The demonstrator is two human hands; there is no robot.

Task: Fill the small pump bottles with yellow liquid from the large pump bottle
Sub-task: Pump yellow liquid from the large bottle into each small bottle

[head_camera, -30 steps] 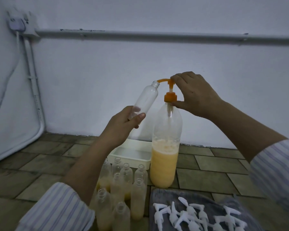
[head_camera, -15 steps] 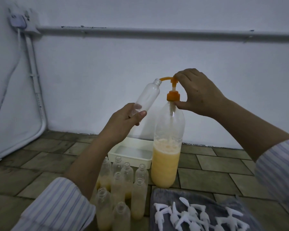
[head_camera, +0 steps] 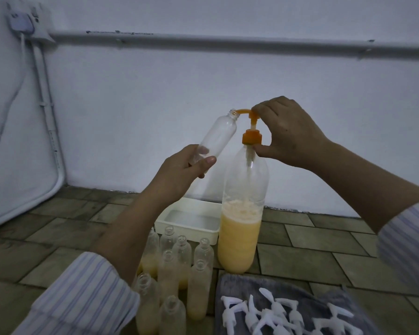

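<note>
Above the large pump bottle [head_camera: 240, 213], orange pump head [head_camera: 325, 115] has risen since a second ago under the grasping right hand [head_camera: 288, 134]. Left hand [head_camera: 179, 172] keeps gripping the empty small bottle [head_camera: 217, 136], mouth at the spout; next press likely needed.

Two bare forearms enter from the lower corners of the frame. Left sleeve [head_camera: 82, 298], lower left: white cloth with thin blue-purple lengthwise stripes, cuff pushed up the forearm. Right sleeve [head_camera: 406, 240], right edge: same striped cloth. Left hand [head_camera: 179, 170] and right hand [head_camera: 288, 134] ungloved.
</note>
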